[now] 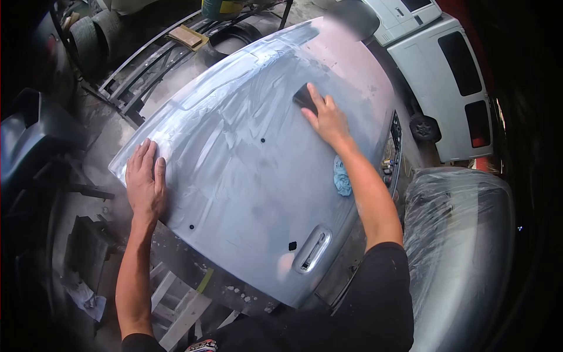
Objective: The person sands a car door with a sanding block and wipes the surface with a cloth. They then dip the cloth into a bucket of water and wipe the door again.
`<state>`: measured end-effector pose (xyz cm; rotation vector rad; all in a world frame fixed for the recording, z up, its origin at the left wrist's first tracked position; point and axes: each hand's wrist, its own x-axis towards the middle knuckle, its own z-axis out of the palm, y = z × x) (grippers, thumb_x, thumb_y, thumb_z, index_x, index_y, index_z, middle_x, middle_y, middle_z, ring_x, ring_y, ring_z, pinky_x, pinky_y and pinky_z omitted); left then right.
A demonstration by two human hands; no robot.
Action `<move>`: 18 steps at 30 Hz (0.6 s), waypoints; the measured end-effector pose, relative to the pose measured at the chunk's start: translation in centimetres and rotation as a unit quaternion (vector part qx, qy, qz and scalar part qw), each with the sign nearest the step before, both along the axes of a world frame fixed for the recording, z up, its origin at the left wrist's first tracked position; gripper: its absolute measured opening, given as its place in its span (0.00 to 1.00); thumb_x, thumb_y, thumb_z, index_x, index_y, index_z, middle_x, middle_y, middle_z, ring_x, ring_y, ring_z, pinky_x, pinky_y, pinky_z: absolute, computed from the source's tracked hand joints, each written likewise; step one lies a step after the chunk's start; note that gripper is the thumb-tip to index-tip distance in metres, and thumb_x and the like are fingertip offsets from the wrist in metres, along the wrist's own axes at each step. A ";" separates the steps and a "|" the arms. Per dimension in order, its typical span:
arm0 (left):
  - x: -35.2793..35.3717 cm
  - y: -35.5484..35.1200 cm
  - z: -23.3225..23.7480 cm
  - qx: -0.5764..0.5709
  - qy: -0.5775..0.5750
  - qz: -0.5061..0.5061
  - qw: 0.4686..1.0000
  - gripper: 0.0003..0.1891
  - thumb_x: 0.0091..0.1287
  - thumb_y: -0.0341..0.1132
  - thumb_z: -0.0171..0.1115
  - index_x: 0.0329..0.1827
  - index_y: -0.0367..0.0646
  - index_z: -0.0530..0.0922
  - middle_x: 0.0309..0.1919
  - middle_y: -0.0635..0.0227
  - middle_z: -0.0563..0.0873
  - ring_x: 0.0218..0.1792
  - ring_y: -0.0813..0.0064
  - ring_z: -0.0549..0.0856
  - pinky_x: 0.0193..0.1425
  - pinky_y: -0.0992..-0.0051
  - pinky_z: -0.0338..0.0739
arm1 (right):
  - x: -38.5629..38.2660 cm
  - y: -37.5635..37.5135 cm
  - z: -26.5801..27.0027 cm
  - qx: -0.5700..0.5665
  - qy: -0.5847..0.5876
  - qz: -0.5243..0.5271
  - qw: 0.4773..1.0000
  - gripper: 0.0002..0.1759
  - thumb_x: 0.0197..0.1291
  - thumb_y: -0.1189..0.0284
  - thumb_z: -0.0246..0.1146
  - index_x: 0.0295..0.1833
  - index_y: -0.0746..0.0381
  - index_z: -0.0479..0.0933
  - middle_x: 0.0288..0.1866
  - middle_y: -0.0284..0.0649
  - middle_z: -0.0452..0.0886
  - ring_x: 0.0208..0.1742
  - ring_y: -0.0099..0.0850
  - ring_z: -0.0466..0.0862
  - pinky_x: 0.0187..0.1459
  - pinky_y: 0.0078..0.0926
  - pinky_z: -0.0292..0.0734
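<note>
A grey-primed car door panel (234, 176) lies tilted in front of me, streaked with pale dust and pinkish at its far end. My left hand (145, 179) rests flat on its left edge, fingers extended, holding nothing. Toward the upper right of the panel, my right hand (326, 117) grips a dark sanding block (305, 98) pressed to the surface, with the index finger stretched along it. A crumpled blue cloth (342, 176) sits by my right forearm. Near me are the door handle recess (312, 249) and a dark square hole (292, 246).
A metal frame (132, 97) with a wooden block (186, 36) on it stands beyond the left edge. At right are a white van (437, 82) and a plastic-covered car part (454, 234). A wooden stand (182, 311) shows below the panel.
</note>
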<state>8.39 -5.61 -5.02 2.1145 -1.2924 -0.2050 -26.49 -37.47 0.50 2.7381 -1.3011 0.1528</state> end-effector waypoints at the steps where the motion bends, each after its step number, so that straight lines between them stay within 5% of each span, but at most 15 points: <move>1: 0.1 0.0 -0.1 0.004 0.001 0.000 1.000 0.25 0.82 0.46 0.53 0.74 0.39 0.77 0.75 0.55 0.77 0.79 0.52 0.70 0.84 0.55 0.59 | 0.9 -4.2 -0.4 -0.012 0.003 -0.037 0.999 0.40 0.71 0.50 0.66 0.85 0.42 0.61 0.51 0.53 0.80 0.50 0.55 0.86 0.48 0.51 0.84; 5: -0.2 -0.2 0.2 0.000 -0.001 0.009 1.000 0.25 0.82 0.46 0.52 0.74 0.39 0.77 0.75 0.54 0.77 0.79 0.52 0.70 0.84 0.55 0.59 | 4.0 -11.1 -1.5 -0.044 0.002 -0.150 0.988 0.39 0.73 0.48 0.64 0.84 0.42 0.61 0.56 0.57 0.81 0.55 0.56 0.85 0.52 0.53 0.83; 10: 0.0 0.0 0.4 0.002 -0.005 -0.006 1.000 0.25 0.82 0.46 0.52 0.75 0.40 0.77 0.76 0.54 0.77 0.79 0.52 0.70 0.84 0.55 0.58 | -0.4 4.4 0.0 -0.014 -0.015 0.020 1.000 0.43 0.68 0.56 0.71 0.85 0.41 0.61 0.46 0.50 0.77 0.47 0.53 0.85 0.46 0.49 0.84; 13: 0.0 0.1 0.3 0.009 -0.004 -0.008 1.000 0.25 0.82 0.45 0.52 0.74 0.39 0.77 0.76 0.54 0.77 0.79 0.52 0.70 0.84 0.55 0.58 | -2.2 6.1 0.3 0.018 -0.035 0.054 0.998 0.45 0.65 0.58 0.74 0.85 0.39 0.62 0.44 0.48 0.76 0.45 0.52 0.84 0.45 0.48 0.84; 18: 0.1 -0.1 0.1 0.013 0.006 -0.001 1.000 0.24 0.83 0.44 0.51 0.75 0.40 0.77 0.76 0.55 0.76 0.79 0.53 0.70 0.84 0.58 0.59 | 3.1 -11.6 -0.9 -0.036 0.007 -0.117 0.992 0.40 0.72 0.50 0.65 0.84 0.44 0.60 0.55 0.56 0.82 0.53 0.55 0.87 0.50 0.54 0.84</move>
